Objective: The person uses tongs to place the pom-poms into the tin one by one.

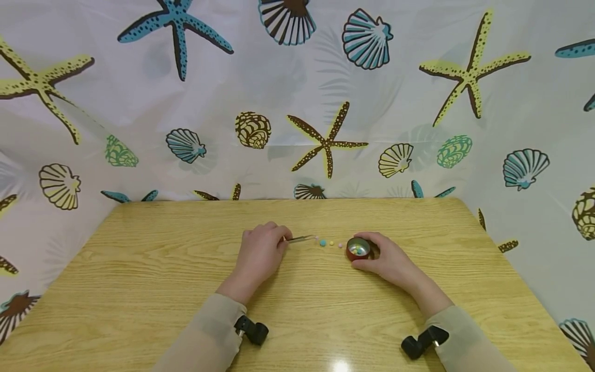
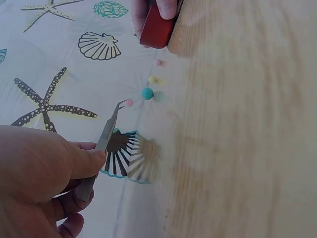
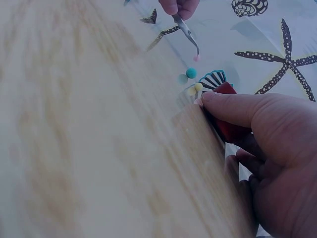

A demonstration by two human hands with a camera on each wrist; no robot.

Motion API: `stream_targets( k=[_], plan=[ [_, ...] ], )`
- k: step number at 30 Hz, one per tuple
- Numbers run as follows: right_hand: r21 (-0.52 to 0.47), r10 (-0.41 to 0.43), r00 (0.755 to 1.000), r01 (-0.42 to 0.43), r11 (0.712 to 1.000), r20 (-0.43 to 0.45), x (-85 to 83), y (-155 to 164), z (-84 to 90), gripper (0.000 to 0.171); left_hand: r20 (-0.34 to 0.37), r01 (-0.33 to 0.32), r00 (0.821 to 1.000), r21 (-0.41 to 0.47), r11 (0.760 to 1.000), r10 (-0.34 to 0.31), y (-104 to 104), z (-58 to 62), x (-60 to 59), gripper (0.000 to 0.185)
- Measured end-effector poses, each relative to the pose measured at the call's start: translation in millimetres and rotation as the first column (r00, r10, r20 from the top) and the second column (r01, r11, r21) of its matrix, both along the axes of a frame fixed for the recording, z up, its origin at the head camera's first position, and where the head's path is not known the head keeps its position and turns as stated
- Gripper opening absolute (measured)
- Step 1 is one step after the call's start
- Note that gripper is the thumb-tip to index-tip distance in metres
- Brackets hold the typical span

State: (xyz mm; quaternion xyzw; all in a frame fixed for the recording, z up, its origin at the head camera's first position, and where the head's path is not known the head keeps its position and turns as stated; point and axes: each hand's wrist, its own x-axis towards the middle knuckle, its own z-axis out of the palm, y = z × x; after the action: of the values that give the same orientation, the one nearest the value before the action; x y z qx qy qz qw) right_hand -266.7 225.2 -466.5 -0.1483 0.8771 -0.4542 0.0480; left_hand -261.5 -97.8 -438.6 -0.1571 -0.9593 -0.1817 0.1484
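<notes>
My left hand (image 1: pixel 262 251) grips bent-tip metal tweezers (image 2: pixel 107 131) between thumb and fingers, the tips pointing right. Right at those tips is a small pink bead (image 2: pixel 129 102). A larger teal bead (image 1: pixel 323 243), a yellow bead (image 1: pixel 331 243) and a second pink bead (image 1: pixel 340 246) lie in a row on the table between the hands. At the row's right end, my right hand (image 1: pixel 390 258) holds a small round red tin (image 1: pixel 350 255) by its sides, thumb on the near side. Several colored beads (image 1: pixel 357 251) show inside the tin, which has a silvery interior.
The wooden table (image 1: pixel 297 305) has a pale grain and reflects light near its front. Behind and beside it hangs a white cloth (image 1: pixel 279 170) printed with starfish and shells. A black wrist mount (image 1: pixel 251 330) sits on the left sleeve, another (image 1: pixel 425 342) on the right.
</notes>
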Motion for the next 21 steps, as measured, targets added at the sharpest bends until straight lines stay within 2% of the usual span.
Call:
stream_targets(
  k=[10,21],
  plan=[
    [-0.007,0.001,1.0,-0.001,1.0,0.0,0.1,1,0.0,0.066,-0.039,0.027,0.999,0.036,0.999,-0.026,9,9.6,6.7,0.012],
    [-0.005,-0.005,1.0,0.005,1.0,0.005,0.9,0,1.5,0.065,-0.053,0.075,0.996,0.056,0.996,-0.072,36,20.9,9.1,0.011]
  ],
)
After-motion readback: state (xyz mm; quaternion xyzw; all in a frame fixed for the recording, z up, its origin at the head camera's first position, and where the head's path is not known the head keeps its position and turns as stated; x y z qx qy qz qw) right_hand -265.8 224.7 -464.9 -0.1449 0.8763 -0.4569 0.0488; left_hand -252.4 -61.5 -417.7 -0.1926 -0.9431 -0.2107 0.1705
